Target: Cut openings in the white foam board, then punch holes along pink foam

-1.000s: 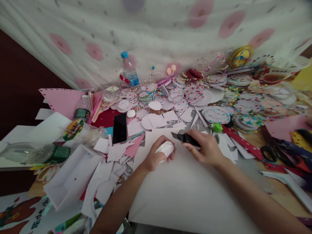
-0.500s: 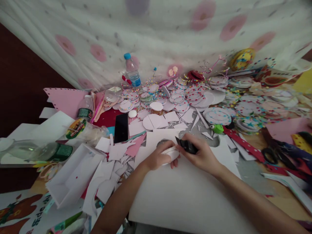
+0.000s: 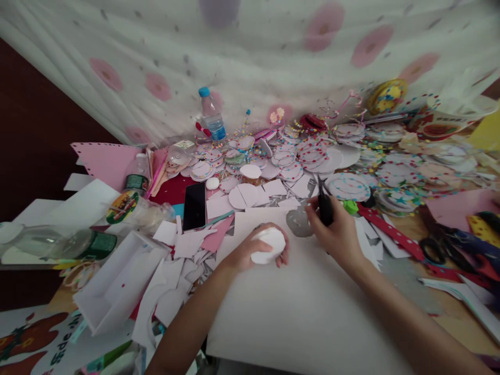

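Observation:
My left hand [image 3: 255,249] is closed around a white round cut-out disc [image 3: 267,245], held just above a large white foam sheet [image 3: 297,307]. My right hand [image 3: 338,232] grips a black utility knife [image 3: 325,204], blade pointing up and away, to the right of the disc. A round hole [image 3: 299,223] shows in the sheet between the two hands.
A black phone [image 3: 194,205] lies left of the sheet among white and pink scraps. Plastic bottles [image 3: 58,243] and an open white box [image 3: 117,281] sit at the left. Several decorated discs [image 3: 347,185] cover the far table. Scissors [image 3: 449,240] lie at the right.
My left hand lifted the white disc out of the sheet, leaving a round hole. My right hand swung the knife away to the right and turned it upright.

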Demonstrator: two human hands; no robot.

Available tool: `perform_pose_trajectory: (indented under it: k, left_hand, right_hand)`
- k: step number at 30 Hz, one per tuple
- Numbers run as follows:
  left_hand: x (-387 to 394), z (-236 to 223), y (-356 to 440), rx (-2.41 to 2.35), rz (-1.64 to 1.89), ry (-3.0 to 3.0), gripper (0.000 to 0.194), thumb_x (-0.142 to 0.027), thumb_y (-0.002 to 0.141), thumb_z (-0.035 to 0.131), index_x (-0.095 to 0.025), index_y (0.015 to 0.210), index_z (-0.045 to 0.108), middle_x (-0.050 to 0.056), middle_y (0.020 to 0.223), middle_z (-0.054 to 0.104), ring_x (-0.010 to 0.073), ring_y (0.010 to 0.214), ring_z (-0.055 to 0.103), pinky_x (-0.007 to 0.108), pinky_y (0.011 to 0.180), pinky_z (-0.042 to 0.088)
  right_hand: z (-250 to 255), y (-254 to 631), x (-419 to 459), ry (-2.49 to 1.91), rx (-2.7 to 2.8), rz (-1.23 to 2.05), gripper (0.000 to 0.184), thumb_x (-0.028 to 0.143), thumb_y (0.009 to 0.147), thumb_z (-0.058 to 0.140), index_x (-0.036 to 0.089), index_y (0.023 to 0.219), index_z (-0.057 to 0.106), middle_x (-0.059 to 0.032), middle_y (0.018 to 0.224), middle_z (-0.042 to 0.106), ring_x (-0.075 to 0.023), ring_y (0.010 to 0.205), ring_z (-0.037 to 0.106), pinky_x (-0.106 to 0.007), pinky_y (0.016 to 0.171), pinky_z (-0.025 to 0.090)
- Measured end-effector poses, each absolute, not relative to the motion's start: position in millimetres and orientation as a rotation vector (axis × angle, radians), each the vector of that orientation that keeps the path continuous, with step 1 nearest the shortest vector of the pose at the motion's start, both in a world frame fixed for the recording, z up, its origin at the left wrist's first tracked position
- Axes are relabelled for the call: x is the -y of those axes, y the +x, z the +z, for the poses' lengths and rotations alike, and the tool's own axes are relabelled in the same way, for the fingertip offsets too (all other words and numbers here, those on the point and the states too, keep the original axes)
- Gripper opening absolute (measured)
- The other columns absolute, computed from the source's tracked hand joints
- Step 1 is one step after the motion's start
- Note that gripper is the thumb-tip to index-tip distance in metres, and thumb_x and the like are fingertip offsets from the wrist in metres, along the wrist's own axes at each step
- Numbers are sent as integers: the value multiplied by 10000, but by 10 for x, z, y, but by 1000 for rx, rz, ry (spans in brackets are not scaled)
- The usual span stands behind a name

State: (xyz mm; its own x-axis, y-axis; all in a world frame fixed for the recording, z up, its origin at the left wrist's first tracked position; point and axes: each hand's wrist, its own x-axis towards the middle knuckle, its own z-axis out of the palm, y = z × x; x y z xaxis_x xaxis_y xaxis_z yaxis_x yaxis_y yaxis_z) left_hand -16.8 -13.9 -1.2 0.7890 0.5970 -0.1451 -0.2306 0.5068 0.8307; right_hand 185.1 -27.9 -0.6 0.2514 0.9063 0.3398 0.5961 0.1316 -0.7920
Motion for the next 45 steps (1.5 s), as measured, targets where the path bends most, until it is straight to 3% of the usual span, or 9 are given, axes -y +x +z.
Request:
perform_pose_trajectory:
  k: [3,5,8,11,17,22,28,39,45]
  left_hand:
    - [115,58,-166,-390,585,668,580,-588,692,480,-110,1010,569,128,904,605,216,720,598,296,598,427]
    - [96,103,-180,-357,587,469,657,-624,717,428,-72,1036,589,159,910,613,225,740,591,306,630,419]
    - [78,145,-208,-350,568,327,585,-529,710,496,-63,1044,608,163,910,621,230,782,584,313,678,417]
    - [89,150,-212,-352,590,349,494,-408,648,607,-72,1009,625,146,915,605,218,812,568,308,717,419]
    - [118,104,-188,-370,763,542,410,-302,620,744,-133,971,616,75,886,573,167,809,556,284,759,438]
    - [81,24,-241,-470,801,615,437,-389,671,683,-138,1021,606,101,922,628,224,839,619,368,800,492]
    - [18,-49,-282,-554,811,788,479,-481,750,555,-121,1061,606,143,991,669,286,933,648,441,862,493]
    - [8,176,-331,-859,778,1384,414,-278,701,734,-171,1086,625,95,1053,639,237,1004,604,359,907,445]
    - [-322,243,284,-970,822,1743,491,-324,643,780,-207,1100,645,86,1155,579,272,1128,509,421,1041,335]
  right_hand:
    - [-59,1907,216,-1642,1453,377,252,368,862,511,182,1027,557,-48,820,611,-190,712,569,-305,656,433]
    - [-93,1905,201,-1634,1549,332,234,358,876,485,179,1009,559,-77,888,605,-213,788,577,-325,696,442]
    - [-129,1870,211,-1609,1713,199,217,350,875,486,169,970,560,-118,970,592,-250,883,563,-354,744,437]
    - [-148,1835,237,-1680,1799,150,223,358,870,484,168,952,568,-107,900,623,-267,856,566,-377,749,411]
    - [-152,1795,249,-1774,1781,386,299,405,847,500,164,1014,561,-66,806,659,-228,725,592,-339,698,389]
    - [-184,1784,231,-1764,1673,518,279,381,826,520,184,1021,549,-65,839,671,-215,699,601,-295,620,392]
    - [-170,1756,206,-1662,1645,487,239,352,832,521,176,988,563,-69,831,674,-227,739,621,-309,646,436]
    - [-176,2485,1124,-1700,1688,216,269,390,914,467,187,1076,536,-91,872,676,-240,749,639,-341,653,491]
    - [-392,2369,1448,-1799,2009,102,229,273,900,493,182,1106,534,-80,916,674,-269,847,645,-413,738,498]
